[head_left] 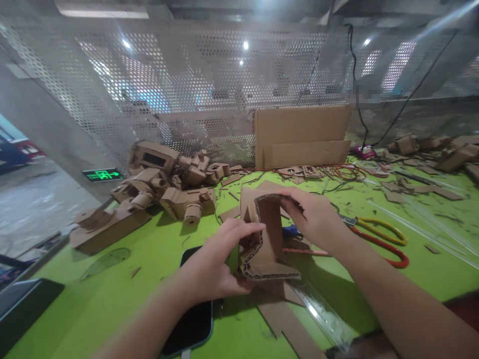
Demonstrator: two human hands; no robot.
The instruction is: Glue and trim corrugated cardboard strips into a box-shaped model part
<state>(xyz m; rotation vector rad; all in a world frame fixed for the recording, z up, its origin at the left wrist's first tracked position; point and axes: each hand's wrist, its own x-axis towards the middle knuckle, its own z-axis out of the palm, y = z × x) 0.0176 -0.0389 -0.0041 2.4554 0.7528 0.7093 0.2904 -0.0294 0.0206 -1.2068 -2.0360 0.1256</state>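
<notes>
A folded cardboard piece point(271, 234) is held up over the green table, its corrugated cut edge turned toward me and its right side open. My left hand point(220, 259) grips its left wall, thumb on the edge by the bend. On the upper right, my right hand point(312, 214) pinches the top flap between thumb and fingers. Below the left wrist lies a dark phone point(192, 324), partly covered by my arm. Scissors with one yellow and one red handle point(381, 239) rest just beyond my right forearm. A blue object point(292, 231) shows partly behind the cardboard.
Several built cardboard parts point(157, 184) are heaped at the back left. A large cardboard panel point(303, 134) stands against the perforated screen. A clear ruler point(322, 314) and cardboard strips point(279, 314) lie in front. Orange cable point(348, 172) and scraps are scattered at the back right.
</notes>
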